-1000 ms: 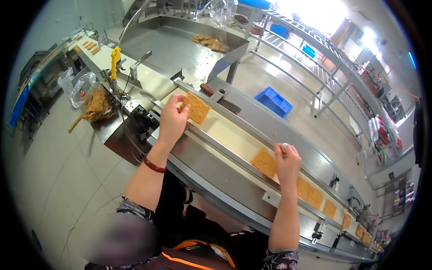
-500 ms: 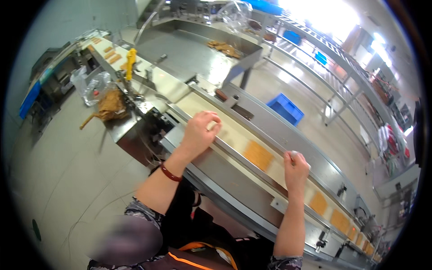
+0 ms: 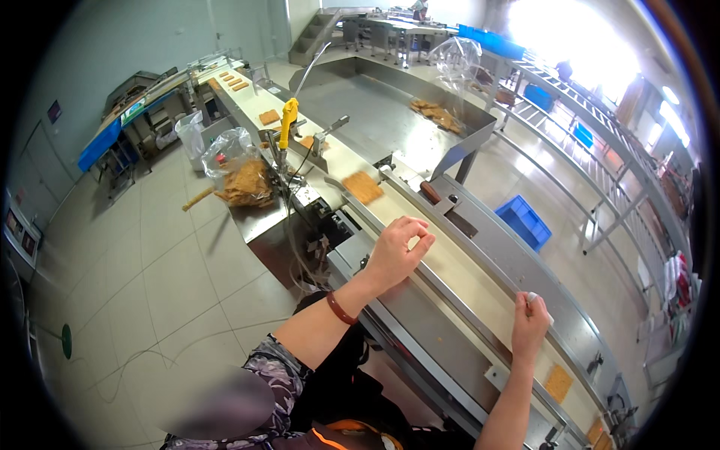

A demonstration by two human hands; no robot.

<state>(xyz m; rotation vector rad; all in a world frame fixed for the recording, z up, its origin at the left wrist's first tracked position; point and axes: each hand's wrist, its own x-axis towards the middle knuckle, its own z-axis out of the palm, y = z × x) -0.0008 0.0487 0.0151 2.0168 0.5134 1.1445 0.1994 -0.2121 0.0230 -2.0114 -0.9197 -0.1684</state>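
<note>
My left hand [image 3: 403, 253] hovers at the near rail of a conveyor belt [image 3: 465, 281], its thumb and curled fingers drawn into a ring with nothing seen inside. My right hand [image 3: 530, 324] is closed over the belt's far side; a small whitish thing [image 3: 533, 298] shows at its fingers, too little to name. Up the belt from my left hand lies a square golden-brown slab, like a biscuit [image 3: 363, 187], slightly blurred. Another brown slab [image 3: 557, 383] lies on the belt past my right hand. Neither hand touches a slab.
A clear bag of brown pieces [image 3: 247, 180] rests beside the belt, near a yellow-handled tool [image 3: 288, 122]. Beyond stands a steel tray table [image 3: 360, 105] with broken pieces [image 3: 436, 115]. A blue crate [image 3: 523, 223] sits on the floor by metal racks [image 3: 592, 142].
The view has shifted, so things sit further right and lower. The slab between my hands has left that stretch of belt, and another shows at the upper end. Both hands keep their shape.
</note>
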